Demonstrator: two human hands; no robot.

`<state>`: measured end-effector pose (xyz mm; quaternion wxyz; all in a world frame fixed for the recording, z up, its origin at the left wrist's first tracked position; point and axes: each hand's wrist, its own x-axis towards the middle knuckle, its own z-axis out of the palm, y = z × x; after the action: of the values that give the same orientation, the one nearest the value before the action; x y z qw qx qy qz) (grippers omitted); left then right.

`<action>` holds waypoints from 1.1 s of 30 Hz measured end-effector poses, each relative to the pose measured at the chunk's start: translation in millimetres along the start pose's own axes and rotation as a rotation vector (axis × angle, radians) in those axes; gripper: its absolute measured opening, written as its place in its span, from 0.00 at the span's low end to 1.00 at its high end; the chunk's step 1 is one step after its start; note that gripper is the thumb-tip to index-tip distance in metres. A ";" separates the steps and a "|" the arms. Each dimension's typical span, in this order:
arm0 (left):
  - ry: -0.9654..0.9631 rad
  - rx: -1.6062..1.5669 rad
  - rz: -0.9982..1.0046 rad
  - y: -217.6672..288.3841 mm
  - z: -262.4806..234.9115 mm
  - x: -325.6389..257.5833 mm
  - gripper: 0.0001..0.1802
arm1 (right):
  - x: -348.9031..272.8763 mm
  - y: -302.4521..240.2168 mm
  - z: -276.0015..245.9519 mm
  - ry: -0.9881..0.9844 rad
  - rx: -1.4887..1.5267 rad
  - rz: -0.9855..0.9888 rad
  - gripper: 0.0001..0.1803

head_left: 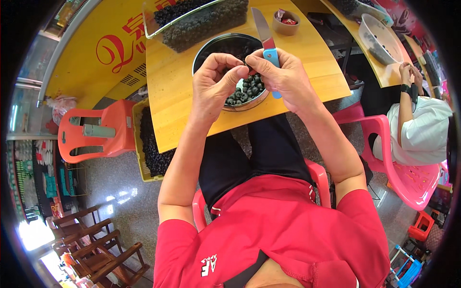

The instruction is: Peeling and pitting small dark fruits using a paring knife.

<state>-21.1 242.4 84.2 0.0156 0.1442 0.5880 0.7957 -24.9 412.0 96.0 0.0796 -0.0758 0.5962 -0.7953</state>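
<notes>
Both my hands meet above a round metal bowl [249, 106] on the wooden table, which holds many small, dark, round fruits or nuts [245, 91]. In my right hand [290, 77] is a knife [271, 56] with a blue handle, its blade pointing up and away from me. The thumb and forefinger of that hand also pinch toward the left fingertips. My left hand [216, 79] is closed in a pinch. A tiny dark piece seems to sit between the fingertips, too small to make out. My hands hide part of the bowl.
A clear bin [192, 14] of dark round pieces stands at the table's far left. Near it is a small brown bowl [285, 31] with red-wrapped items. Left are an orange chair [124, 127] and a yellow crate [152, 178]. A co-worker [418, 125] sits at right.
</notes>
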 end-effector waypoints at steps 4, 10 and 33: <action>0.043 -0.005 -0.004 -0.2 2.7 -2.4 0.10 | 0.3 -1.9 -1.6 -0.007 0.032 -0.043 0.11; 0.077 -0.007 0.013 -5.1 6.4 -5.5 0.11 | -2.0 -2.3 -2.6 -0.044 0.031 -0.050 0.11; 0.168 0.000 -0.130 -4.1 14.6 -14.6 0.12 | -2.3 -3.8 -9.4 -0.045 -0.095 -0.156 0.10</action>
<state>-4.0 254.4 81.2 0.0180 0.0388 0.5953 0.8024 -24.8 422.4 97.0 0.0272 -0.1434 0.6235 -0.7681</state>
